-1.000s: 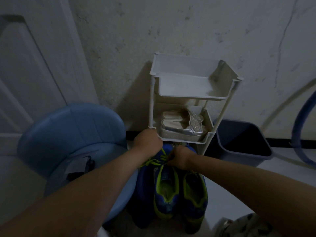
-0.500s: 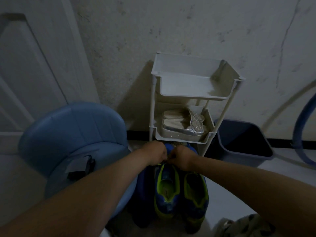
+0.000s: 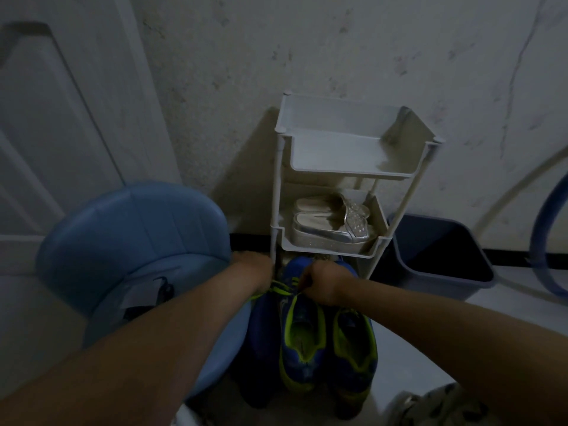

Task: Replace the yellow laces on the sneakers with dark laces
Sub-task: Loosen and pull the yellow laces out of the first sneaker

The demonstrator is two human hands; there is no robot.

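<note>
Two blue sneakers with yellow-green lining stand side by side on the floor, toes toward the rack: the left sneaker point(image 3: 302, 342) and the right sneaker point(image 3: 353, 348). A yellow lace point(image 3: 281, 291) stretches across the left sneaker's front between my hands. My left hand point(image 3: 253, 270) holds the lace's left end, pulled out to the left. My right hand point(image 3: 322, 284) is curled over the left sneaker's eyelets, pinching the lace. No dark laces are in view.
A white plastic rack point(image 3: 335, 253) stands against the wall just behind the sneakers, with silver sandals point(image 3: 332, 224) on its middle shelf. A blue plastic stool point(image 3: 132, 241) is at left, a dark bin point(image 3: 439, 259) at right, a blue hose point(image 3: 547, 241) far right.
My left hand has moved out to the left from beside my right hand, drawing the yellow lace taut across the left sneaker. My right hand stays on the eyelets.
</note>
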